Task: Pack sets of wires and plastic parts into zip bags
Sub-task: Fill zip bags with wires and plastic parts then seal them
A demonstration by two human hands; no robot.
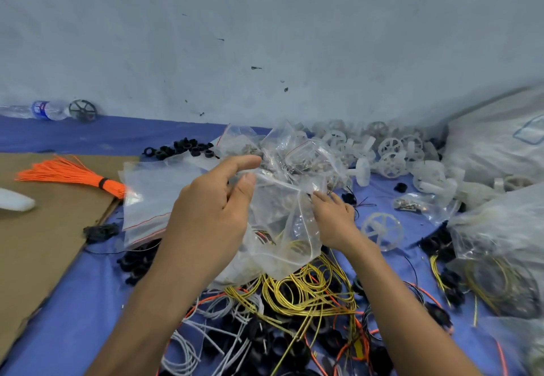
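Both hands work at one clear zip bag (pixel 282 222), held up over the blue cloth (pixel 73 302) in the middle of the view. Left hand (pixel 206 216) pinches the bag's upper left edge between thumb and forefinger; right hand (pixel 332 216) has its fingers curled at the bag's right side near the mouth, though whether they clamp the plastic or only press against it I cannot tell. Inside the bag sit a yellow wire coil (pixel 297 247) and a small bundle of dark and red wires (pixel 265 235); any plastic part inside is too hazy to make out.

Largest risk, as I judge it, is the bag itself: it hangs slack and crumpled, and with the mouth apparently unsealed a tilt could spill the set back into the loose yellow wires (pixel 306 290) directly beneath, where it would be lost among its like. Next is the heap of clear bags (pixel 294 151) behind the hands; a sleeve of film from that heap could be caught up with the held one. Then the stack of empty zip bags (pixel 150 199) at the left, slippery and easily scattered by an elbow. White plastic wheels (pixel 391 157) lie well apart at the right, a reach that could drag wires along. Smallest: a stray wire end across the zip track would keep the seal from closing.
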